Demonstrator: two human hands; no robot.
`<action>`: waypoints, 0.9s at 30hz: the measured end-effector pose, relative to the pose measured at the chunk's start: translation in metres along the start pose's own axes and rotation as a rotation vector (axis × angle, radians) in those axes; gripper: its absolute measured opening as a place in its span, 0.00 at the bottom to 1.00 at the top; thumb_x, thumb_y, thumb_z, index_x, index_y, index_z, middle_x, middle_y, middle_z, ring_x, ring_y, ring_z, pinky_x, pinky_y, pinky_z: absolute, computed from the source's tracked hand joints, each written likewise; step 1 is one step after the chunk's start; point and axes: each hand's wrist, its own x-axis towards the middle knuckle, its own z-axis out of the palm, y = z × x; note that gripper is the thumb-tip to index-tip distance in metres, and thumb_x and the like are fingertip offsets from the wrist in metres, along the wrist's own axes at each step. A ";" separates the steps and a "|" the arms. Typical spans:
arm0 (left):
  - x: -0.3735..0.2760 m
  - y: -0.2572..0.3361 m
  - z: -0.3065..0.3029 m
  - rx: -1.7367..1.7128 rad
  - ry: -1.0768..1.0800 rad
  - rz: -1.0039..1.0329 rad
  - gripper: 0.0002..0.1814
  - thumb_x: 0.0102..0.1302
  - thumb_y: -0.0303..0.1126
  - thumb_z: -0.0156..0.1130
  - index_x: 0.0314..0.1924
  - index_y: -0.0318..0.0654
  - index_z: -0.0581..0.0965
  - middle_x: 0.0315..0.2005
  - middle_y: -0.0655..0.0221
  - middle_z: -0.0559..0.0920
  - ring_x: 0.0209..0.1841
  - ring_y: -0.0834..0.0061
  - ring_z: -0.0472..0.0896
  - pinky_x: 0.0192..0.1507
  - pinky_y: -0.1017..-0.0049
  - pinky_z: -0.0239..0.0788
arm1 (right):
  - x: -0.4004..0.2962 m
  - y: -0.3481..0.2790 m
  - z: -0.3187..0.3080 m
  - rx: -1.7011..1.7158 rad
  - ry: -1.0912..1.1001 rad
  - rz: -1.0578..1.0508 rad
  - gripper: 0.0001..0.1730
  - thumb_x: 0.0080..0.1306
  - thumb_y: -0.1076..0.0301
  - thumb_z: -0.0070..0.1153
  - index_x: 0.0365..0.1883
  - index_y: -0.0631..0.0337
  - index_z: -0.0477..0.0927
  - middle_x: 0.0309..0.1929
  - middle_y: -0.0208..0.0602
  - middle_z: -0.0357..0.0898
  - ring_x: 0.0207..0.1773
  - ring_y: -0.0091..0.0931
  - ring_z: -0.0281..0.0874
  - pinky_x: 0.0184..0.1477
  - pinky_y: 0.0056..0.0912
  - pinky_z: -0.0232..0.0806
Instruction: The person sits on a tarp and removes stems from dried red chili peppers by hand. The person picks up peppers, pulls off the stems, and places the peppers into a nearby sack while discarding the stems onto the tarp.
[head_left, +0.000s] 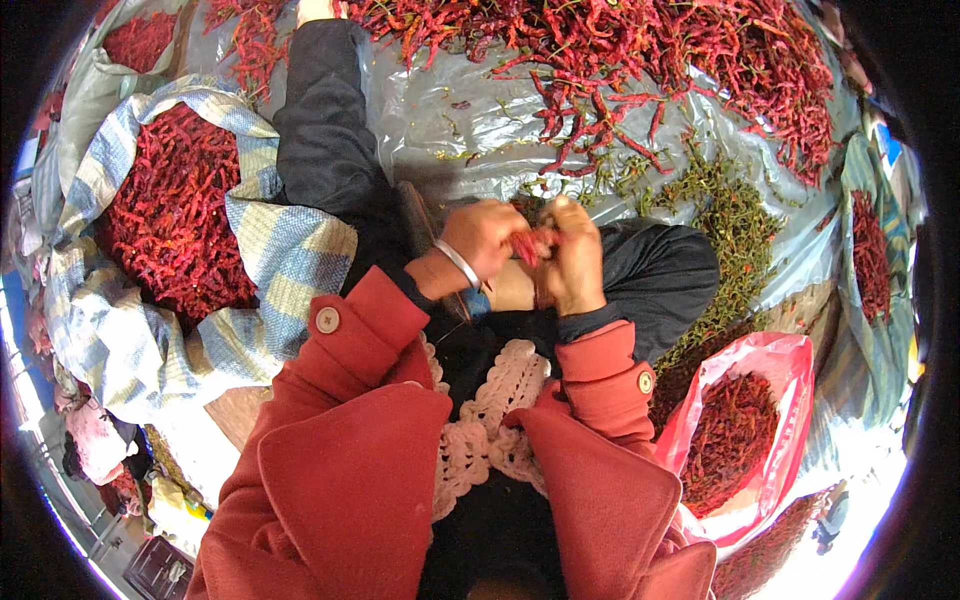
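Observation:
My left hand (480, 244), with a metal bangle at the wrist, is closed on red chili peppers (531, 246) in front of my lap. Close against it on the right, my right hand (571, 255) has its fingers bent around the same peppers; both hands are somewhat blurred. How many peppers are held cannot be told. Beyond the hands, a large heap of red chilies (615, 45) lies on a clear plastic sheet (435, 105). Green chili stems (727, 225) are piled to the right of my bent knee.
A blue-and-white checked woven sack (292, 262) full of red chilies stands at left. At lower right is a pink plastic bag (799, 390) holding more chilies. A striped green sack (859, 172) with chilies stands at far right, and a pale sack (86, 90) at upper left. My legs stretch across the sheet.

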 end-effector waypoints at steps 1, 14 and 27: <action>0.001 -0.002 0.004 0.262 0.007 0.296 0.07 0.53 0.27 0.56 0.32 0.34 0.72 0.23 0.74 0.75 0.26 0.82 0.72 0.30 0.79 0.64 | 0.008 -0.005 -0.008 0.201 -0.003 0.047 0.10 0.63 0.64 0.44 0.24 0.57 0.66 0.18 0.24 0.61 0.17 0.15 0.55 0.18 0.16 0.50; -0.005 -0.025 -0.008 -1.408 0.020 -0.634 0.06 0.55 0.27 0.57 0.31 0.42 0.68 0.22 0.71 0.72 0.24 0.76 0.72 0.31 0.72 0.67 | 0.087 -0.035 -0.051 -1.930 0.135 -0.703 0.11 0.51 0.70 0.51 0.35 0.51 0.75 0.33 0.41 0.68 0.34 0.41 0.71 0.31 0.42 0.65; -0.009 -0.001 -0.005 -1.480 0.113 -0.583 0.08 0.57 0.30 0.57 0.36 0.37 0.74 0.25 0.71 0.76 0.25 0.78 0.74 0.29 0.80 0.67 | -0.020 0.007 0.003 -0.023 -0.262 -0.057 0.09 0.57 0.79 0.49 0.37 0.61 0.69 0.31 0.33 0.71 0.28 0.21 0.66 0.30 0.19 0.60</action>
